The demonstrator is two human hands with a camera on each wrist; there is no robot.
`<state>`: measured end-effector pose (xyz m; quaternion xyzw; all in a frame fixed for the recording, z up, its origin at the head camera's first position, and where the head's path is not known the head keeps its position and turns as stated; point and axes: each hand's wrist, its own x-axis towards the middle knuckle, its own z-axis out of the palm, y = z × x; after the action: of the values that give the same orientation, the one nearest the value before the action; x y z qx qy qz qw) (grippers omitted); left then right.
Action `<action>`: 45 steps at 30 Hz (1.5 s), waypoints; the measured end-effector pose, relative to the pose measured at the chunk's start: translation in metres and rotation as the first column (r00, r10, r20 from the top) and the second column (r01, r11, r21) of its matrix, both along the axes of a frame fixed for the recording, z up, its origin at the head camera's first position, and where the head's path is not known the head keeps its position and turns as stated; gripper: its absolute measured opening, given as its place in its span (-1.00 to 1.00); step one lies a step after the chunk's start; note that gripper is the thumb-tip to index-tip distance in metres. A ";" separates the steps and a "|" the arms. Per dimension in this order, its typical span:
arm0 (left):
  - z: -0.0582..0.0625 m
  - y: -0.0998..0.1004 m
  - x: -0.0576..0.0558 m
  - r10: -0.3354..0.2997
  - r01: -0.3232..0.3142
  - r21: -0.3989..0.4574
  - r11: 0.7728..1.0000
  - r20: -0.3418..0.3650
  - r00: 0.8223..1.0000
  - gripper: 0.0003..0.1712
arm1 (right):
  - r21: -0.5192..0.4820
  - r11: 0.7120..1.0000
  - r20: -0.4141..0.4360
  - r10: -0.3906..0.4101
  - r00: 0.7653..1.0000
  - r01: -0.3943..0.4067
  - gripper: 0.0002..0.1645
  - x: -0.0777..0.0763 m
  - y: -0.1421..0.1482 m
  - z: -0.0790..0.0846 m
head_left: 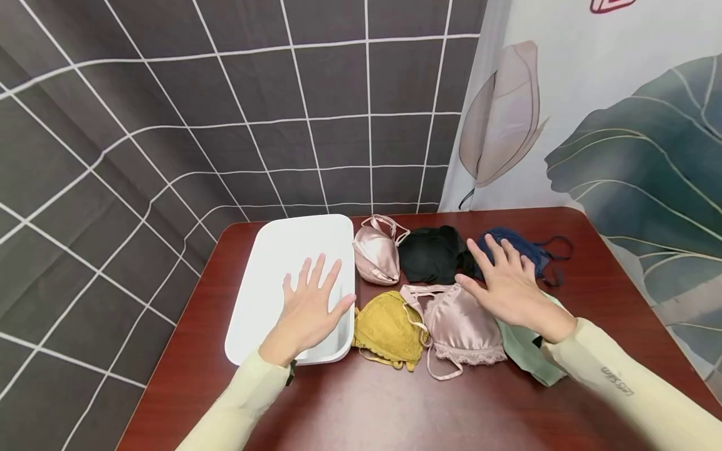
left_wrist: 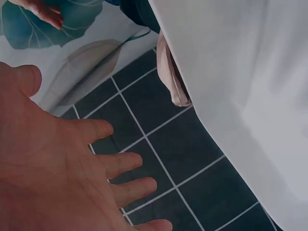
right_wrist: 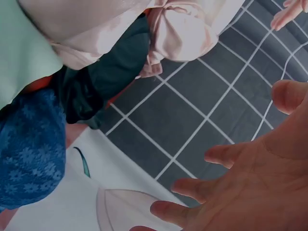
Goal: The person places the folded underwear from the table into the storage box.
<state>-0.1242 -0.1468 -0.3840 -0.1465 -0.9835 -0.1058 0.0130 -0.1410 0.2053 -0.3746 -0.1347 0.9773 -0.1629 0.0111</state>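
Observation:
My left hand [head_left: 307,313] is spread palm down above a white plastic bin [head_left: 276,263], holding nothing. Over the bras on the right, my right hand [head_left: 510,285] hovers with its fingers fanned out, also holding nothing. Beside the bin lie a mustard-yellow lace bra [head_left: 389,329] and a pink satin bra [head_left: 376,254]. A larger pink satin bra with lace trim [head_left: 465,322] sits in front of a black bra [head_left: 429,257]. Partly hidden by my right hand and forearm are a navy bra [right_wrist: 31,149] with a floral pattern and a light green garment [head_left: 527,351].
The garments and bin share a reddish-brown wooden table [head_left: 395,413]. Behind it hangs a dark grey curtain [head_left: 338,144] with a white grid, and to the right a white curtain [head_left: 519,194] with leaf and flower prints.

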 end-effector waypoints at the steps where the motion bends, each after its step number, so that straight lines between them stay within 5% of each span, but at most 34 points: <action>1: 0.000 -0.002 -0.001 0.003 -0.003 0.000 1.000 -0.004 1.000 -0.17 | 0.000 1.000 0.003 -0.002 1.000 0.002 -0.06 0.000 0.002 0.000; 15: 0.005 -0.049 -0.003 0.067 -0.045 0.144 0.989 -0.147 0.987 -0.37 | -0.023 0.997 0.037 -0.066 0.997 0.067 -0.07 0.001 0.041 -0.003; 23: 0.008 -0.089 -0.001 0.138 -0.122 0.286 0.950 -0.035 0.990 -0.44 | -0.076 0.991 0.089 -0.100 0.991 0.107 -0.04 -0.005 0.079 -0.014; 30: 0.006 -0.131 0.009 0.224 -0.207 0.325 0.923 -0.018 0.974 -0.53 | -0.135 0.986 0.177 -0.075 0.981 0.100 -0.08 -0.003 0.118 -0.031; 45: -0.032 -0.179 0.022 0.281 -0.312 0.337 0.888 0.137 0.950 -0.51 | -0.223 0.968 0.372 -0.022 0.928 0.112 -0.07 0.018 0.167 -0.073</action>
<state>-0.1021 -0.3259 -0.4160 0.0149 -0.9585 -0.2843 0.0134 -0.1233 0.3727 -0.4473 -0.0685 0.9352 -0.3024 0.1712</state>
